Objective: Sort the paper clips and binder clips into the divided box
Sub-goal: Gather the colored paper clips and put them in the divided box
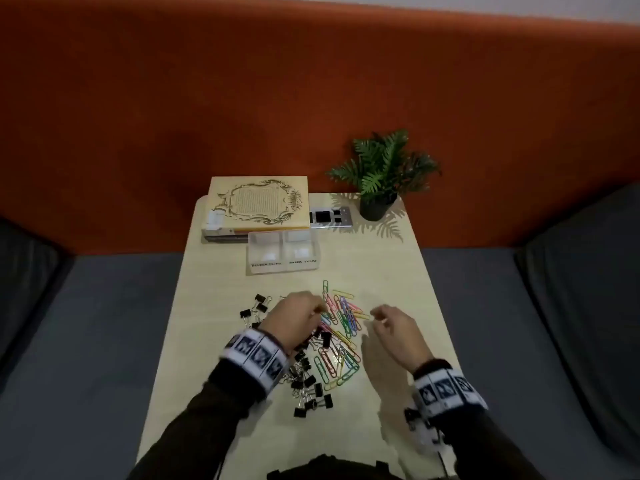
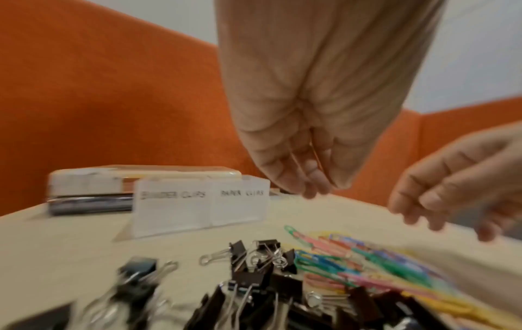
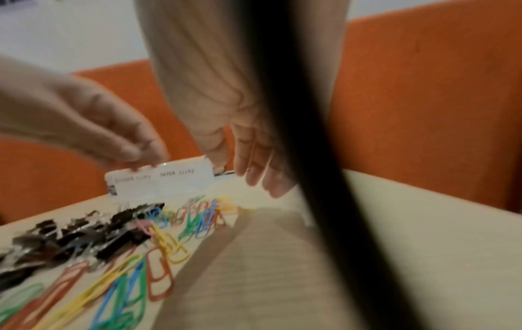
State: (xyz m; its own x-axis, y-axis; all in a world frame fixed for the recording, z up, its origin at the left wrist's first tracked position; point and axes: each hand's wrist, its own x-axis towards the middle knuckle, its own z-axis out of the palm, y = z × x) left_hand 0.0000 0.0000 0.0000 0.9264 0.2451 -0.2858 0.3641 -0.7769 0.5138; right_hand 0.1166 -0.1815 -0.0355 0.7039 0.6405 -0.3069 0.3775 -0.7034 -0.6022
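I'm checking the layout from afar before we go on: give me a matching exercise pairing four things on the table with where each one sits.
Things:
1. binder clips
2. paper clips
3. divided box
4. potted plant

Places:
A. far right corner of the table
B. pile on the left, under the left hand's wrist
C. between the clip piles and the ornate flat box
D. pile between the two hands

Pairs: 1-B, 2-D, 3-C, 4-A
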